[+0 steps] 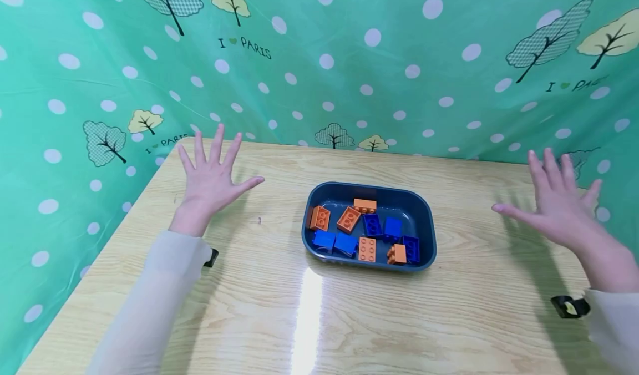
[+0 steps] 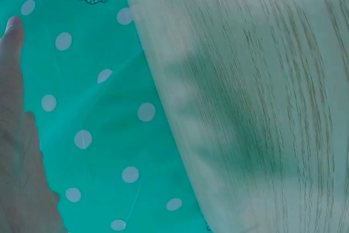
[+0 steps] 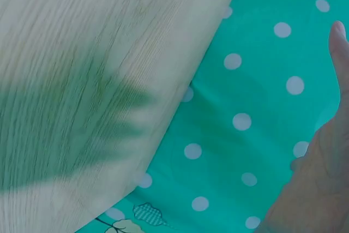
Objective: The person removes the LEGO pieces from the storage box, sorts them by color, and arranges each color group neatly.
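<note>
A dark blue tray [image 1: 369,186] with rounded corners stands on the table in the head view, holding several orange and blue toy bricks. Among them are an orange brick [image 1: 367,249] with its studs up and a blue brick [image 1: 392,228]. To the left of the tray my left hand [image 1: 208,181] is held above the table, fingers straight and spread, touching nothing. My right hand [image 1: 559,208] hovers to the right of the tray, likewise spread and holding nothing. Each wrist view shows only part of its hand, at the outer edge.
The light wood table [image 1: 249,308] carries a bright strip of reflected light. A green polka-dot cloth [image 1: 349,47] with printed trees hangs behind it and along the left side. Black straps show at the left wrist [image 1: 211,258] and the right wrist [image 1: 570,307].
</note>
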Demonstrator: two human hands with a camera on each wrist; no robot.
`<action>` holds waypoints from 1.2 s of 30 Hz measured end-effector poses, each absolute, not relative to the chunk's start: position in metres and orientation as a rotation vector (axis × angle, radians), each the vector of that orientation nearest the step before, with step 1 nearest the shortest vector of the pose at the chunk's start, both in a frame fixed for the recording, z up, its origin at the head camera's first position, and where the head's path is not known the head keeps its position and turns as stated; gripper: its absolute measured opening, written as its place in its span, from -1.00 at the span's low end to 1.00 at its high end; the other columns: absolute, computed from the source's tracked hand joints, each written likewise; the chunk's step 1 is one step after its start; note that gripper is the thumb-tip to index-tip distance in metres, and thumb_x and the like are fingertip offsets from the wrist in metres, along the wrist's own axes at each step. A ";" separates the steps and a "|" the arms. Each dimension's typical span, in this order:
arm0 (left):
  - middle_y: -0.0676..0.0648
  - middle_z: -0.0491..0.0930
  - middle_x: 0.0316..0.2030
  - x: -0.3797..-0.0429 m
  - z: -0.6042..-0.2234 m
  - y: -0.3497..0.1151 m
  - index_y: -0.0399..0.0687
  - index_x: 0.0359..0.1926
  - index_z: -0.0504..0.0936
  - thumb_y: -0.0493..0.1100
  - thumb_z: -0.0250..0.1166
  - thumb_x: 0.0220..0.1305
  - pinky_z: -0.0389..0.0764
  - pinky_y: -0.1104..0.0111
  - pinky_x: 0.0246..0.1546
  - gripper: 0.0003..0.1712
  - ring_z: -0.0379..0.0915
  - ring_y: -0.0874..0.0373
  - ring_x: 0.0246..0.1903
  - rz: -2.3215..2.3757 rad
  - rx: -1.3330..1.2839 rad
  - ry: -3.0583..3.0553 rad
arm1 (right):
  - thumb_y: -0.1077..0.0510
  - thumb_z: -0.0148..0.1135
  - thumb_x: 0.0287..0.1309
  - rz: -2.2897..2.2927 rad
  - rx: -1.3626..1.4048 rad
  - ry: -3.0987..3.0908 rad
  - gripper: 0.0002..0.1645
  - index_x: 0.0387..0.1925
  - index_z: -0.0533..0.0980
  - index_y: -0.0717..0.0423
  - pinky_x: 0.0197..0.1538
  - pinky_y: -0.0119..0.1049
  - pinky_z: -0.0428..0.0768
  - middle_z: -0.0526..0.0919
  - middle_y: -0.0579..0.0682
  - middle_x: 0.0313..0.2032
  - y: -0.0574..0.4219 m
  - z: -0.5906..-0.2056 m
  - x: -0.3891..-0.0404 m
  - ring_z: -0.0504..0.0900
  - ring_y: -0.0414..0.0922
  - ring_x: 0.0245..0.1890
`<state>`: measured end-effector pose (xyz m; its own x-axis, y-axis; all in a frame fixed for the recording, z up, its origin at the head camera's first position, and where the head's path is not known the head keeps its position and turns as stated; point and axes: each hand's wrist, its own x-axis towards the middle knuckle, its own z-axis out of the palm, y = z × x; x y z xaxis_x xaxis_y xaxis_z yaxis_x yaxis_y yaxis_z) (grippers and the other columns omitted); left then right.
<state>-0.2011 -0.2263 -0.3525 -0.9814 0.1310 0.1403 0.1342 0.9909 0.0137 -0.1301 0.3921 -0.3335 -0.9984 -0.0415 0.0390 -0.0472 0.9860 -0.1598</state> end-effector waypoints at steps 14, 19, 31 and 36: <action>0.06 -0.60 0.58 -0.194 -0.346 -0.217 0.41 0.58 -0.37 0.71 -0.07 0.12 -0.59 -0.40 0.38 0.20 -0.80 -0.28 0.52 -0.122 -0.255 -2.958 | -0.34 0.36 0.06 0.346 0.259 -3.048 0.46 0.58 -0.45 -0.10 0.17 0.60 -0.73 -0.65 0.02 0.55 0.368 -0.333 -0.121 -0.77 0.14 0.50; 0.07 -0.55 0.60 -0.191 -0.343 -0.211 0.40 0.59 -0.35 0.69 -0.03 0.11 -0.55 -0.41 0.39 0.21 -0.73 -0.30 0.54 -0.139 -0.277 -2.947 | -0.33 0.40 0.01 0.340 0.322 -3.031 0.48 0.59 -0.42 -0.10 0.20 0.59 -0.71 -0.59 0.01 0.57 0.358 -0.332 -0.117 -0.70 0.14 0.53; 0.03 -0.42 0.62 -0.180 -0.335 -0.193 0.37 0.59 -0.36 0.62 0.09 0.13 -0.41 -0.39 0.44 0.23 -0.55 -0.33 0.56 -0.178 -0.365 -2.916 | -0.29 0.48 -0.07 0.410 0.465 -2.971 0.50 0.60 -0.35 -0.11 0.30 0.40 -0.80 -0.44 0.07 0.60 0.334 -0.336 -0.111 -0.58 0.13 0.57; 0.01 -0.38 0.62 -0.175 -0.334 -0.182 0.37 0.59 -0.35 0.59 0.13 0.12 -0.42 -0.35 0.46 0.24 -0.55 -0.27 0.57 -0.232 -0.419 -2.919 | -0.28 0.50 -0.08 0.421 0.476 -2.964 0.51 0.60 -0.33 -0.09 0.30 0.39 -0.80 -0.43 0.03 0.60 0.329 -0.338 -0.110 -0.55 0.11 0.58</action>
